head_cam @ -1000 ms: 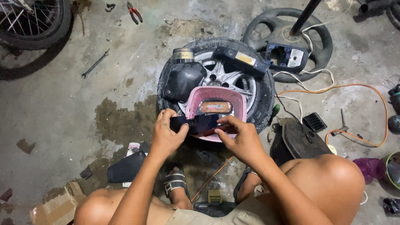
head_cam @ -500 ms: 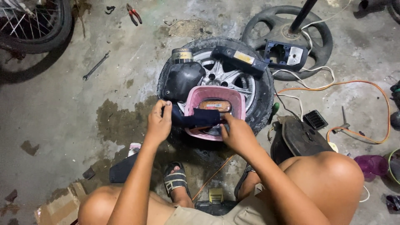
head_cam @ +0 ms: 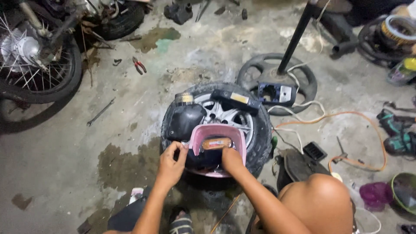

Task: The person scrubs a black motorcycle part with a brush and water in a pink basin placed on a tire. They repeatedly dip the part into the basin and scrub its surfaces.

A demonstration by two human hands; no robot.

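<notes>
A pink plastic cover (head_cam: 237,143) with an orange lens (head_cam: 216,143) rests on a car wheel (head_cam: 260,130) lying flat on the concrete floor. A dark part (head_cam: 203,159) sits inside the pink cover. My left hand (head_cam: 170,165) pinches the cover's left edge. My right hand (head_cam: 232,160) reaches into the cover from the right and grips the dark part below the lens. My bare knee (head_cam: 323,199) is at the lower right.
A black fairing piece (head_cam: 184,121) and a black box with a yellow label (head_cam: 236,99) also lie on the wheel. Nearby are a black pole (head_cam: 297,37) on a round base, red pliers (head_cam: 139,65), a wrench (head_cam: 100,112), a spoked motorcycle wheel (head_cam: 39,65), an orange cable (head_cam: 346,117) and a green power tool (head_cam: 398,134).
Both hands have carried the dark part forward from in front of the pink cover into it. The view has tilted up, showing more of the floor beyond.
</notes>
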